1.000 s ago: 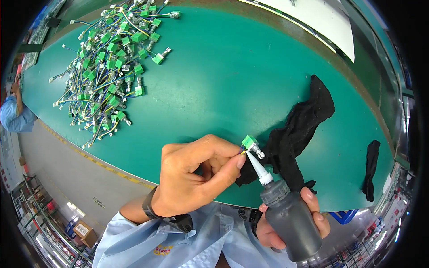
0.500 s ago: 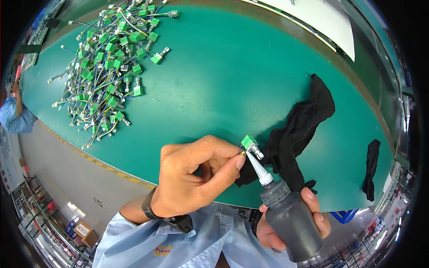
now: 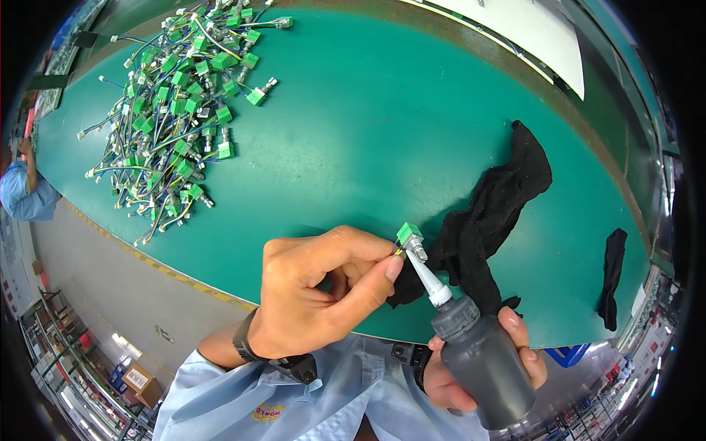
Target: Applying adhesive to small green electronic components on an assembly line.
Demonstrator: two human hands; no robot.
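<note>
Between thumb and forefinger, my left hand (image 3: 320, 287) pinches the wires of a green potentiometer (image 3: 409, 234) with a metal shaft. My right hand (image 3: 448, 382) is wrapped round a dark squeeze bottle (image 3: 491, 371). The bottle's tapered white nozzle (image 3: 426, 275) points up and to the left, its tip at the potentiometer beside the wires. Whether the tip touches the part, I cannot tell. At the far left of the table lies a heap of similar wired potentiometers (image 3: 180, 106).
A crumpled black cloth (image 3: 507, 195) lies on the green table (image 3: 353, 125) just beyond the bottle. Farther right is a narrow black strip of cloth (image 3: 610, 279). Another person in a blue sleeve (image 3: 28, 191) stands at the left edge. Shelves with boxes (image 3: 140, 382) are at lower left.
The bottle has shifted slightly right and down in my right hand. The potentiometer has turned a little, its shaft now pointing more downward. My left hand has hardly moved.
</note>
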